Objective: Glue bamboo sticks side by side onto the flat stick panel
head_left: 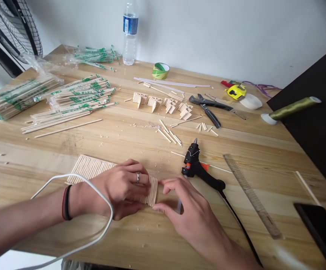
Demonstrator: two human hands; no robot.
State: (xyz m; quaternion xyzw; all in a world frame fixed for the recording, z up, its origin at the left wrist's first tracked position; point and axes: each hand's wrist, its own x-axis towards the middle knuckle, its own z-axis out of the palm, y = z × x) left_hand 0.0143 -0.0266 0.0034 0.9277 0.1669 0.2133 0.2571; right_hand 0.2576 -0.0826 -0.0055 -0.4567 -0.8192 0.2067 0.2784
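Note:
A flat panel of glued wooden sticks (95,168) lies on the wooden table (140,240) near the front edge. My left hand (123,187), with a ring on one finger, presses flat on the panel's right part, fingers laid together. My right hand (185,210) pinches the panel's right end between thumb and forefinger. A black hot glue gun (199,168) stands just right of my hands, its black cord running toward me. A white cable (95,195) loops over my left wrist.
Wrapped chopstick bundles (75,95) lie at the back left, cut stick pieces (168,135) and small glued blocks (163,103) in the middle. Pliers (208,108), tape roll (160,70), water bottle (130,33), tape measure (236,92), green thread spool (292,108), metal ruler (250,195), dark phone (320,228).

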